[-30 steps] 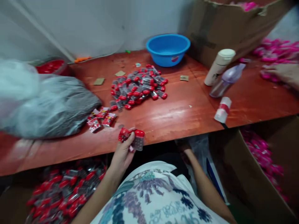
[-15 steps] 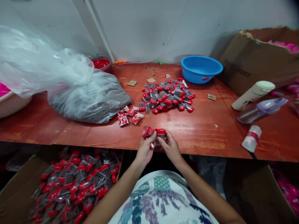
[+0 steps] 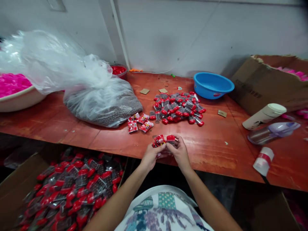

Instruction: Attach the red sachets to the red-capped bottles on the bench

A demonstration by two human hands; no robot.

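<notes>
Compared w/ approx. one sec. ago, the main change is on our right side: the R hand (image 3: 181,153) was down below the edge of the surface (image 3: 209,144), and now it is up in front of us, pinching the small red-capped container (image 3: 170,138). At that time the L hand (image 3: 149,157) had a container together w/ the red packets (image 3: 158,140); now it seems to keep the packets only. Exact no. of packets we cannot tell, since they overlap, and we also cannot tell if some L finger supports the container from behind.

So the grip is as follows: both hands are clamped, L on packets, R on container. The thumbs are very close, maybe touching, near the front edge of the surface. For the work, we judge that this means two-handed handling of one single piece.

The rest looks the same: the pile of containers (image 3: 178,107) is in the middle, the loose packets (image 3: 143,118) lie beside the clear bag (image 3: 106,106), and the carton (image 3: 21,173) under the surface, L side, holds many similar containers. The blue basin (image 3: 204,91) appears more to the right, but we think only our view has turned.
</notes>
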